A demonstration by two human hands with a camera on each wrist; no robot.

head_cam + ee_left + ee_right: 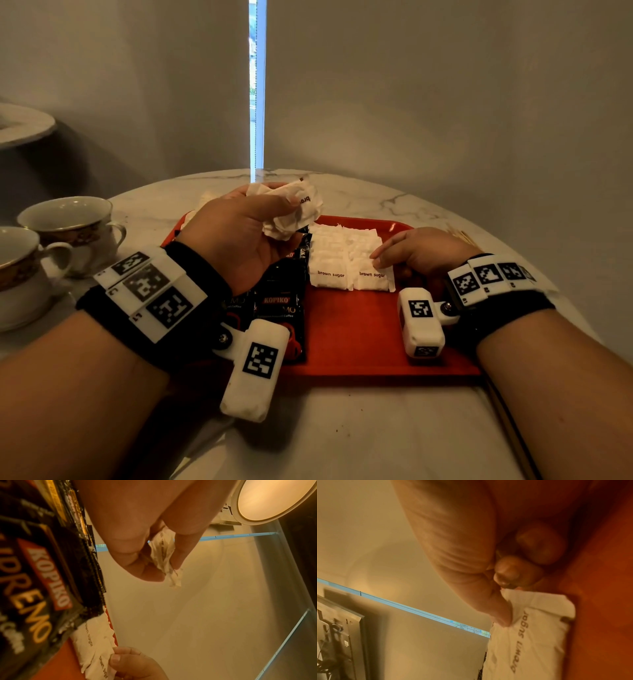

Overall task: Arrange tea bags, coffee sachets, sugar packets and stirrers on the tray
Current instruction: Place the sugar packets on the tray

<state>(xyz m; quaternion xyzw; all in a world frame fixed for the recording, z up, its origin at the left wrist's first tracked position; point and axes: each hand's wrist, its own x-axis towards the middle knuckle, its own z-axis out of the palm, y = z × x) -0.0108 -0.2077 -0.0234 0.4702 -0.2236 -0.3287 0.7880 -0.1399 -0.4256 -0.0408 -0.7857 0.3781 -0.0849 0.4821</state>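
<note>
A red tray point(359, 329) lies on the marble table. My left hand point(260, 219) is raised over its far left part and grips a crumpled bunch of white brown sugar packets point(298, 209); the left wrist view shows these held packets point(163, 550) between thumb and fingers. More sugar packets point(339, 246) lie in rows on the tray. My right hand point(387, 255) pinches the front right sugar packet point(371, 279), seen close as the packet point(530, 635) under the thumb. Black Kopiko coffee sachets point(279, 301) lie on the tray's left side, partly under my left wrist.
Two china cups point(68, 222) stand on the table at the left. Thin wooden stirrers point(460, 234) lie off the tray beyond my right hand. Something pale point(205, 202) shows behind my left hand, mostly hidden. A wall rises close behind the table.
</note>
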